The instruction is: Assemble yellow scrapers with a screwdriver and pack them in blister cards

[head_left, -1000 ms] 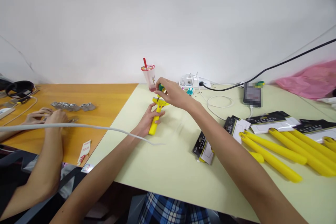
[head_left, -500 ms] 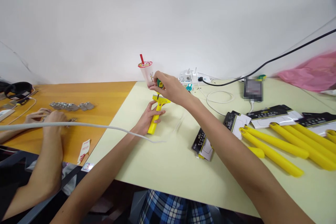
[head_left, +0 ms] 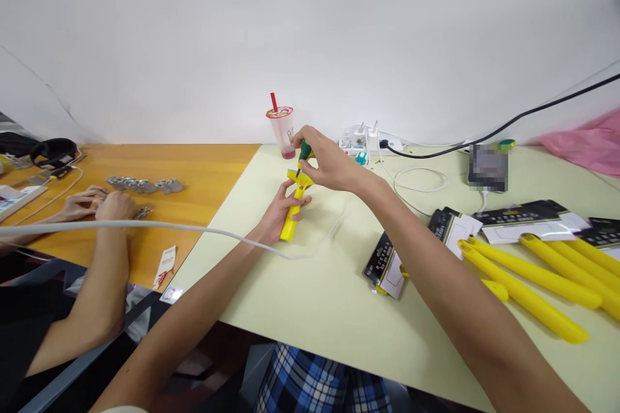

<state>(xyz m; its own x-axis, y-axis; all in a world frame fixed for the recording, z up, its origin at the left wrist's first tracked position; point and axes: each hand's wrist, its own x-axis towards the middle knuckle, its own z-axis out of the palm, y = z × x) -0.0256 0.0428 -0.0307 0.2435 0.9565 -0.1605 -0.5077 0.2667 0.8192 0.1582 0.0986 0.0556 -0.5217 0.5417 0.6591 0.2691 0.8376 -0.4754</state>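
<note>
My left hand (head_left: pixel 282 210) is closed around the handle of a yellow scraper (head_left: pixel 293 214), its wide head pointing away from me. Above that head, my right hand (head_left: pixel 327 160) grips a screwdriver by its green handle (head_left: pixel 305 151). The screwdriver's shaft points down at the scraper head; whether its tip sits in a screw is too small to tell. Just behind the hands stands a clear cup (head_left: pixel 281 132) with a red straw.
Packaged scrapers (head_left: pixel 386 264) and loose yellow handles (head_left: pixel 537 281) lie at right. A power strip (head_left: pixel 368 141) and a blurred-out device (head_left: pixel 488 168) are at the back. A white cable (head_left: pixel 159 226) crosses in front. A co-worker's hands (head_left: pixel 109 203) work by metal parts (head_left: pixel 145 185).
The whole view has shifted slightly, so things appear further right. My right hand has turned a little on the screwdriver, showing more of its green handle. Both hands keep their hold.
</note>
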